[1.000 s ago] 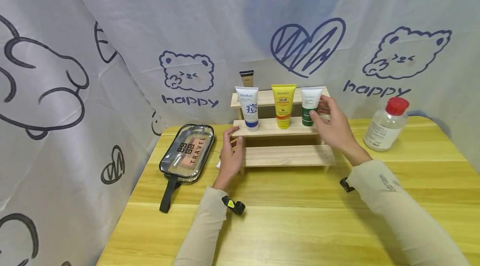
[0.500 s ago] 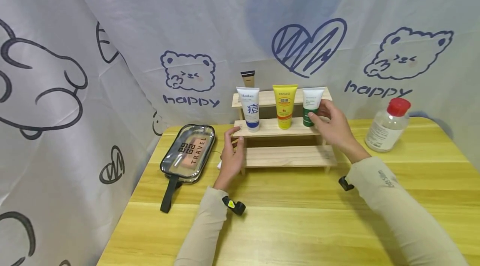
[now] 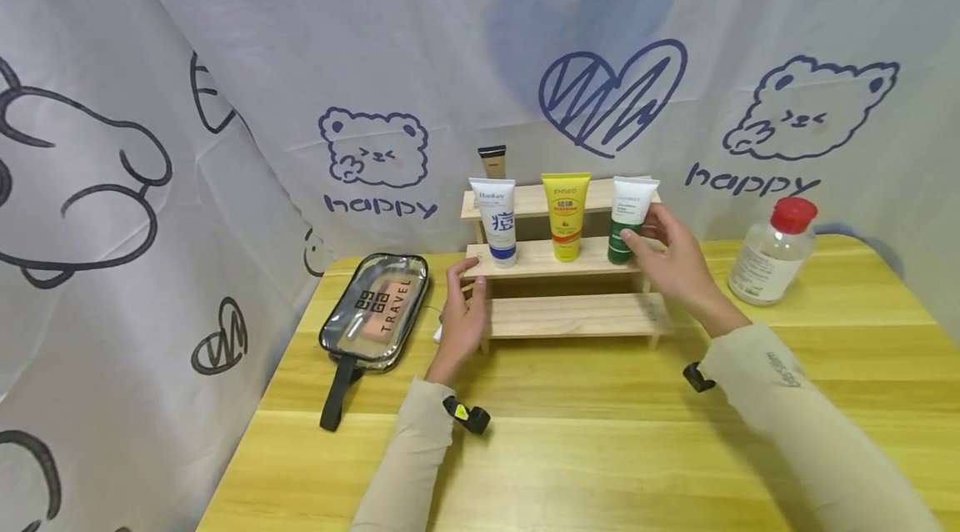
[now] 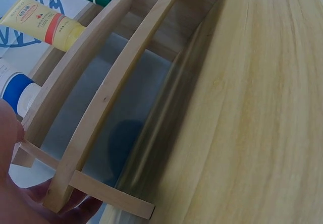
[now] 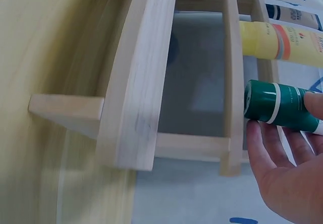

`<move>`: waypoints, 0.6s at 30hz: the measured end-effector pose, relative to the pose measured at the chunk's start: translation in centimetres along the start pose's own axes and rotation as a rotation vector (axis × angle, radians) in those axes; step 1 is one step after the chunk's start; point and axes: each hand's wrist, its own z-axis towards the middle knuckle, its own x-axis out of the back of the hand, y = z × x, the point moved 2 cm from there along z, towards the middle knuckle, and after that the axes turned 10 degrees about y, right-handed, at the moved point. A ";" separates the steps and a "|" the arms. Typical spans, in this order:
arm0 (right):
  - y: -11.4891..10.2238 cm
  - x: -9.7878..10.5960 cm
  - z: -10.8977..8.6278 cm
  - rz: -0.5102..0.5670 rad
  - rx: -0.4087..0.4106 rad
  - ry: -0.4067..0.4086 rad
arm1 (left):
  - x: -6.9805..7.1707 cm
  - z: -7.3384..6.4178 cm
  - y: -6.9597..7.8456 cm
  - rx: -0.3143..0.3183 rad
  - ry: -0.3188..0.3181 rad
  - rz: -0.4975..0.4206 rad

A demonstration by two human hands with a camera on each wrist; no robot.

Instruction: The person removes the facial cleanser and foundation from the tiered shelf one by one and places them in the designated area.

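My right hand (image 3: 675, 261) holds a green-and-white squeeze tube (image 3: 630, 219) between thumb and fingers, at the right end of the middle tier of a three-tier wooden display rack (image 3: 577, 317). In the right wrist view, the tube's green cap (image 5: 262, 101) is at the shelf's edge, with fingers behind it. My left hand (image 3: 462, 319) grips the rack's left end; in the left wrist view its fingers (image 4: 83, 209) go behind the lower shelf. A yellow tube (image 3: 566, 217) and a white-and-blue tube (image 3: 497, 219) stand cap down on the same tier.
A brown tube with a black end (image 3: 492, 161) stands on the top tier at left. Left of the rack lies a clear travel pouch (image 3: 375, 311) with a black strap. A red-capped clear bottle (image 3: 772, 253) stands at right. A printed curtain (image 3: 450, 32) hangs behind the table.
My right hand has shifted the green-and-white tube slightly to the right and nearer, and it leans a little more. A white edge now shows behind it. My left hand stays at the rack.
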 end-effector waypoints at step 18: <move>0.5 4.0 -3.0 -0.067 0.021 0.053 | 0.1 0.1 -0.1 0.018 -0.016 -0.015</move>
